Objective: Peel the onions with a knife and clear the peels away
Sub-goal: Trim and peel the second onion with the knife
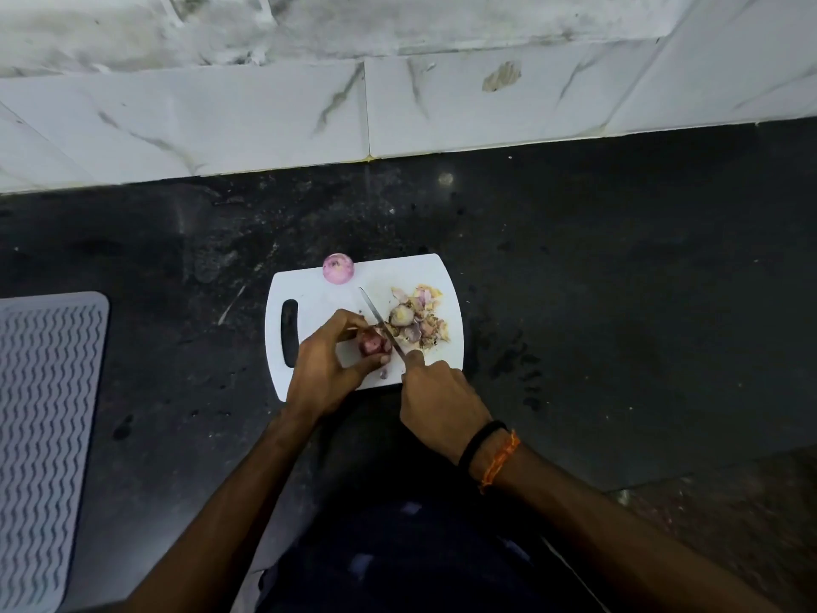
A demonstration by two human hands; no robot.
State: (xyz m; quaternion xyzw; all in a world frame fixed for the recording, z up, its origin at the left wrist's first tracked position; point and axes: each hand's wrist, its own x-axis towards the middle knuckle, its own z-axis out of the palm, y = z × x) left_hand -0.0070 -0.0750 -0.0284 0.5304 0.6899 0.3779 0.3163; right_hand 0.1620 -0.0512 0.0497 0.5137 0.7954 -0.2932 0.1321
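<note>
- While the left hand [325, 360] curls its fingers round one dark red onion [371, 342] at frame centre, the right hand [437, 400] clenches the handle of the single knife [382, 323] — its blade crosses the onion's right side, tip toward the upper left.
- Two onions counted: the gripped one, and a peeled pink onion [338, 269] at the upper edge of the one white cutting board [318, 303].
- One heap of peels [420, 318] lies on the board's right half, just beside the blade.
- Dark surface [619, 280] spreads wide to the right and above the board.
- One grey ribbed mat [44, 413] sits at the left edge of the frame — well apart.
</note>
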